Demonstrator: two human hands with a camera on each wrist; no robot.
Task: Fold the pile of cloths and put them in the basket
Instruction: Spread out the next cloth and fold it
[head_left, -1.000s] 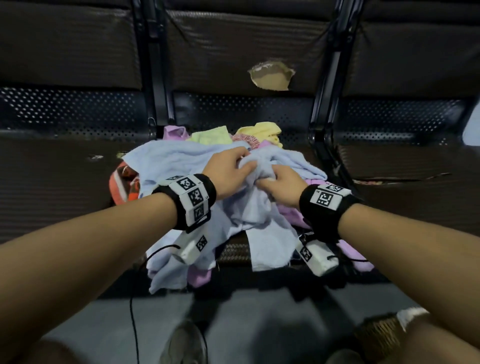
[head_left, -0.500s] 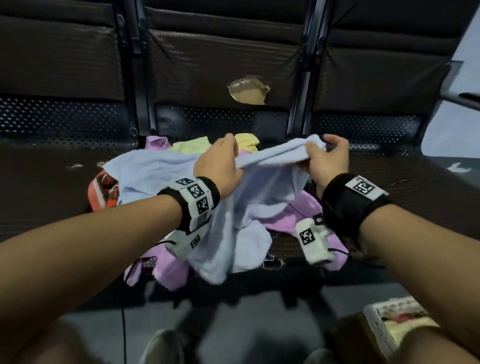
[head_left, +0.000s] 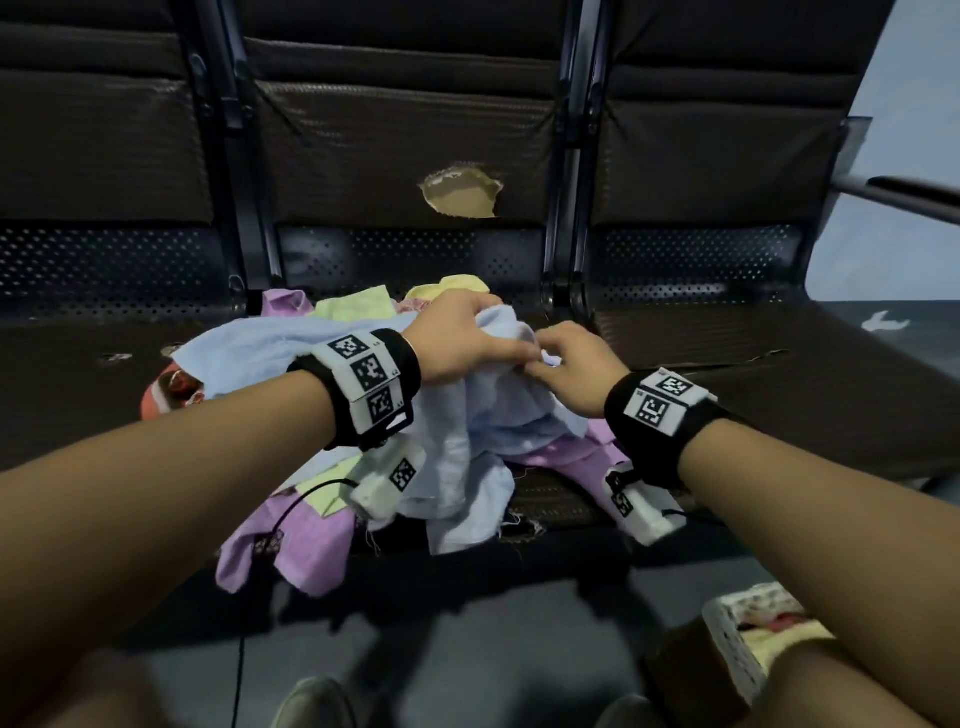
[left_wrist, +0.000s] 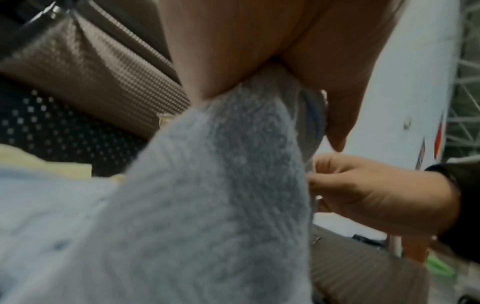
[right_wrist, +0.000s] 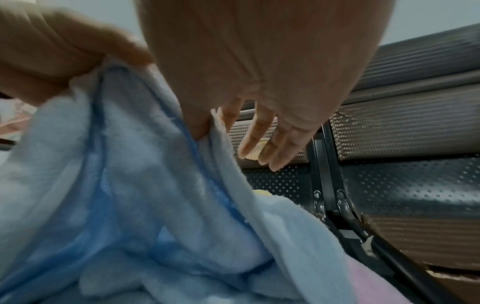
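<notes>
A light blue cloth (head_left: 488, 415) lies bunched on top of the pile on the bench seat. My left hand (head_left: 498, 335) grips its upper fold, with thumb and fingers curled round the fabric (left_wrist: 259, 115). Right beside it, my right hand (head_left: 540, 364) pinches the cloth's hemmed edge (right_wrist: 207, 131) between thumb and forefinger, while its other fingers (right_wrist: 262, 144) stick out straight. The two hands nearly touch. Purple (head_left: 291, 545), pale green (head_left: 358, 306), yellow (head_left: 462, 283) and orange-red (head_left: 166, 395) cloths lie under and around the blue one. The white woven basket (head_left: 737, 649) stands on the floor at lower right, partly hidden by my right forearm.
The pile sits on the middle seat of a dark perforated metal bench (head_left: 779, 374) with padded backrests; the middle backrest has a torn hole (head_left: 460, 195). Black uprights (head_left: 561, 218) divide the seats. A cable (head_left: 244, 597) hangs from my left wrist. Grey floor (head_left: 467, 649) lies below.
Half a second ago my hands held the blue cloth stretched apart along its edge. They have come back together, and the cloth has bunched up over the pile.
</notes>
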